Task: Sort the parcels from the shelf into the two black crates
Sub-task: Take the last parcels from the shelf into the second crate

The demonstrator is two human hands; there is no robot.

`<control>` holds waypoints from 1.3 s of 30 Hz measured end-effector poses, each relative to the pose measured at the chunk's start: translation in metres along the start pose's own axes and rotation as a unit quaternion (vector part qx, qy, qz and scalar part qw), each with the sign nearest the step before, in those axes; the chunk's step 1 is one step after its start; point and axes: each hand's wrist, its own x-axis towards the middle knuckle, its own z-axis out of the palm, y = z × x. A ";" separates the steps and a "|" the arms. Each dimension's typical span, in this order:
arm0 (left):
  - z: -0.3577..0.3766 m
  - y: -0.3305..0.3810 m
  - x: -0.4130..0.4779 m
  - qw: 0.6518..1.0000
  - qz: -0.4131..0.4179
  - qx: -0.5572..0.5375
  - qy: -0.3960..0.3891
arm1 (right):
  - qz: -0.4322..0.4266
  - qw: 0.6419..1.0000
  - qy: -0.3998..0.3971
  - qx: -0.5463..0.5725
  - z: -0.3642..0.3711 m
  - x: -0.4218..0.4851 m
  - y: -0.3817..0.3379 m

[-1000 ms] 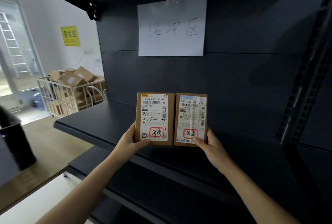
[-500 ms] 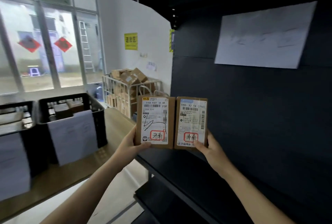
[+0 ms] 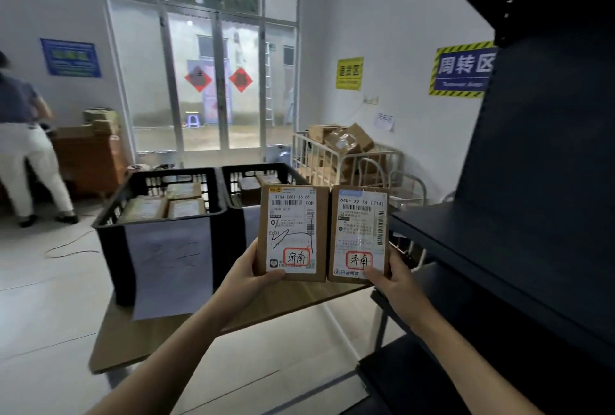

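Observation:
I hold two small cardboard parcels upright, side by side, labels facing me. My left hand (image 3: 248, 276) grips the left parcel (image 3: 293, 231) by its lower left corner. My right hand (image 3: 394, 276) grips the right parcel (image 3: 359, 235) at its lower right corner. Both labels carry a red-boxed handwritten mark. Behind them two black crates stand on a low wooden table. The left crate (image 3: 109, 235) holds several parcels and bears a white paper sheet. The right crate (image 3: 233, 178) is partly hidden by the held parcels. The dark shelf (image 3: 499, 248) is at my right.
A white wire cart (image 3: 332, 155) piled with cardboard boxes stands behind the crates by the wall. A person (image 3: 23, 148) stands at the far left near a brown cabinet (image 3: 90, 161). Glass doors fill the back wall. The low wooden table (image 3: 139, 338) sits on a pale floor.
My view has swung left from the shelf toward the crates. Both hands keep the same hold on the two parcels, which now sit in front of the crates.

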 end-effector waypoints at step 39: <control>-0.100 -0.086 0.298 0.988 -0.028 0.021 0.151 | -0.023 0.993 -0.112 0.021 0.064 0.392 0.066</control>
